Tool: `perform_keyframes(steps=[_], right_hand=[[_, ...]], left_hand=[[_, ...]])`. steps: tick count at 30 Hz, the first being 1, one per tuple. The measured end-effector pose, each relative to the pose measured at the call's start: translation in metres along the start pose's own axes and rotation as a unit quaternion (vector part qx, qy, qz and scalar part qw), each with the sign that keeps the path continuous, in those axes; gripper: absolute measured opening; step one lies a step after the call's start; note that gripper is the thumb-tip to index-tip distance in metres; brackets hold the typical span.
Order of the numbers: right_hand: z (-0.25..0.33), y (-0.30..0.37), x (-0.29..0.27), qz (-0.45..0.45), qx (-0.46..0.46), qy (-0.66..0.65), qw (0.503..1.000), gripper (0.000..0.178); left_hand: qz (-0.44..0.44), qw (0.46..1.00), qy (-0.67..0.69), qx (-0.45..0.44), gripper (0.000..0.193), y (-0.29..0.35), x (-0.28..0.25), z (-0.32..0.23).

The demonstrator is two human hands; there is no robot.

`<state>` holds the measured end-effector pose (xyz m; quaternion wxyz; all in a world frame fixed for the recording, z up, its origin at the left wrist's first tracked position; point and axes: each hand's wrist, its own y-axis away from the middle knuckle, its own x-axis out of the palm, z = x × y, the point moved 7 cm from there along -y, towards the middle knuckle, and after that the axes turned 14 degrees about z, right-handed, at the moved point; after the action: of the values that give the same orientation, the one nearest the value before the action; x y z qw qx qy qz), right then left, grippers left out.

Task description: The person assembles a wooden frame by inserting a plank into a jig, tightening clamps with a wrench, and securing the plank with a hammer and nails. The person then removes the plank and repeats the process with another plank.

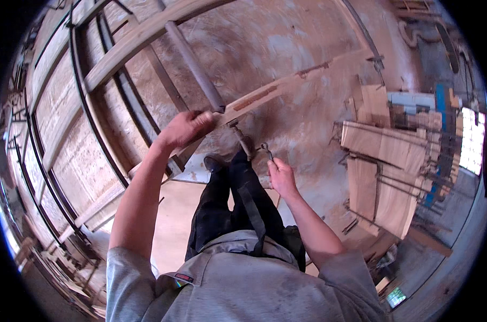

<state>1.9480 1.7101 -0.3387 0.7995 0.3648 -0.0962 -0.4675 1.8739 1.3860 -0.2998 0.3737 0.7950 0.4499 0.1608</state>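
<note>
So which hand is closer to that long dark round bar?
Left. The left hand grips the wood right beside the long dark bar's lower end; the right hand works lower, at a clamp handle.

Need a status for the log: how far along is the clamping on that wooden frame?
Done: the curved wooden frame looks assembled, long bar clamps across it. In hand: left hand grips the rail end by the round bar; right hand turns the clamp handle. Left: cannot tell whether it is tight.

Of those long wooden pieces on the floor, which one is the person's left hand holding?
The left hand grips the straight wooden rail, beside the dark bar clamp; the curved rail lies untouched.
</note>
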Motion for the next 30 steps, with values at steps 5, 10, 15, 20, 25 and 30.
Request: perform_keyframes(steps=[5,10,15,20,25,30], right_hand=[[-0.008,0.002,0.013,0.033,0.077,-0.143,0.986,0.026],[-0.005,-0.007,0.008,0.041,0.031,-0.08,0.995,0.025],[0.011,-0.002,-0.017,-0.154,-0.079,-0.036,0.984,0.026],[0.018,0.027,-0.032,-0.194,-0.051,-0.203,0.959,0.019],[0.058,0.09,-0.028,-0.237,-0.209,-0.356,0.88,0.014],[0.112,0.14,0.021,-0.123,-0.375,-0.162,0.905,0.011]], left_hand=[[-0.063,0.943,0.324,0.047,0.061,-0.024,-0.01,-0.017],[-0.086,0.938,0.334,0.042,0.052,-0.039,-0.005,-0.026],[-0.154,0.943,0.289,0.064,0.053,-0.036,-0.012,-0.028],[-0.34,0.908,0.168,0.18,0.041,0.001,-0.033,-0.026],[-0.173,0.962,0.071,0.196,0.042,0.058,0.037,-0.04],[0.167,0.871,0.463,-0.015,0.04,0.059,0.167,-0.038]])
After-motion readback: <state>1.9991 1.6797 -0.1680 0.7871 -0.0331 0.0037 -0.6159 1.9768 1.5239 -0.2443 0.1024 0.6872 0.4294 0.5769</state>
